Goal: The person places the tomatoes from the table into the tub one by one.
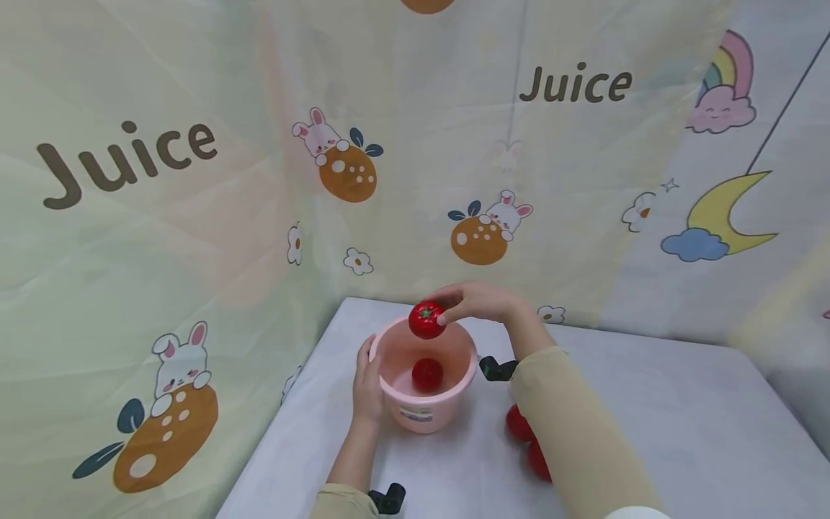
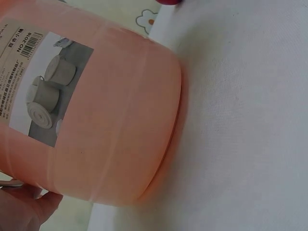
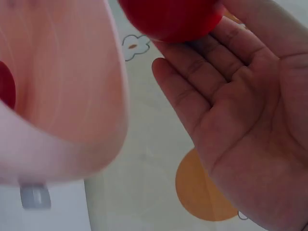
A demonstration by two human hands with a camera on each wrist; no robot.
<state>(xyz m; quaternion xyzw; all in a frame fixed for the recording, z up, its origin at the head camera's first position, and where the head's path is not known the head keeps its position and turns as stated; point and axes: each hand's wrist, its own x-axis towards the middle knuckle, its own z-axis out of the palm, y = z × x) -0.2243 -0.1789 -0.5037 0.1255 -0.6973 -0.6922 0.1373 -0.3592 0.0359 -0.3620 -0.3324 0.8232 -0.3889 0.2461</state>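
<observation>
A pink plastic bucket (image 1: 447, 409) stands on the white table, a paper label (image 2: 48, 91) on its outer wall. My left hand (image 1: 367, 386) grips the bucket's left side, with the fingers up at the rim. Above the bucket's opening, my right hand (image 1: 483, 301) holds a red tomato (image 1: 426, 320) between thumb and fingers, its green stem end facing up. A second red tomato (image 1: 427, 375) lies inside, at the bottom of the bucket. In the right wrist view, the held tomato (image 3: 173, 21) is beside the blurred bucket rim, partly cut off by the frame.
More red tomatoes (image 1: 519, 424) lie on the table to the right of the bucket, partly hidden by my right sleeve (image 1: 577, 425). A printed cloth (image 1: 402, 238) with rabbits and fruit hangs along the table's back and left edges. The white tabletop (image 1: 681, 418) stretches to the right.
</observation>
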